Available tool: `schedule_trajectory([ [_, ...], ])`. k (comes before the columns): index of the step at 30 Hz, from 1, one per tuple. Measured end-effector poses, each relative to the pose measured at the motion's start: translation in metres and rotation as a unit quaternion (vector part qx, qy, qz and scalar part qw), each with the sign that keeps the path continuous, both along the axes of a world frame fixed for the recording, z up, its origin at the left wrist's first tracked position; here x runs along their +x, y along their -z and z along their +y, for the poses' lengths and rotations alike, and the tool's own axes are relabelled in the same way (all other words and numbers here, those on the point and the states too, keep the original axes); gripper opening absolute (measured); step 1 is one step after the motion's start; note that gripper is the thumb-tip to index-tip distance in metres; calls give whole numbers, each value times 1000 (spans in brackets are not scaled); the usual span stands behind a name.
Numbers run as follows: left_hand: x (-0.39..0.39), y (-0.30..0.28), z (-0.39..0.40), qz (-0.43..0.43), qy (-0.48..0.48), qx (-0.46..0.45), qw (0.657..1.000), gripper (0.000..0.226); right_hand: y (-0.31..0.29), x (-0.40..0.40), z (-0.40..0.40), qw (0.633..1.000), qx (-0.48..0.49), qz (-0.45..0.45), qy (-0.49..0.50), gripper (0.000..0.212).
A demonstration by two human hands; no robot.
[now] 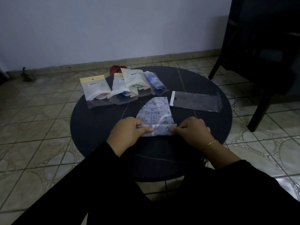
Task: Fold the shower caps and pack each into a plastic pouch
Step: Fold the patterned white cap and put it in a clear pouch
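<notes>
A pale blue patterned shower cap lies flat on the round dark table, its near edge rolled over into a narrow band. My left hand pinches the left end of that folded band. My right hand pinches its right end. An empty clear plastic pouch with a white strip at its left end lies to the right of the cap, apart from both hands.
Several filled pouches lie in a row at the table's far side, one holding something blue. A red cloth item sits behind them. A dark chair stands at the right on the tiled floor.
</notes>
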State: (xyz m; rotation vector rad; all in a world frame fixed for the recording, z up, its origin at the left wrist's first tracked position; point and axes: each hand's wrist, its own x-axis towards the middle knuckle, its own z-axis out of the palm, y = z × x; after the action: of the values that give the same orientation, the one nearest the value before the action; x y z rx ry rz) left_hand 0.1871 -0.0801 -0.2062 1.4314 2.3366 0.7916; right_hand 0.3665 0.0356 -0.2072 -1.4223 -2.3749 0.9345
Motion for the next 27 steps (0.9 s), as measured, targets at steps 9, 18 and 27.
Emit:
schedule_trajectory([
  [9,15,-2,4,258,-37,-38,965,49,-7,-7,-4,1000,8,-1,7,27],
  [18,12,7,3,217,94,-53,970,39,3,-4,-6,968,149,-154,-129,38],
  [27,4,2,-2,220,162,-50,961,55,-3,12,-3,960,128,-166,-188,43],
])
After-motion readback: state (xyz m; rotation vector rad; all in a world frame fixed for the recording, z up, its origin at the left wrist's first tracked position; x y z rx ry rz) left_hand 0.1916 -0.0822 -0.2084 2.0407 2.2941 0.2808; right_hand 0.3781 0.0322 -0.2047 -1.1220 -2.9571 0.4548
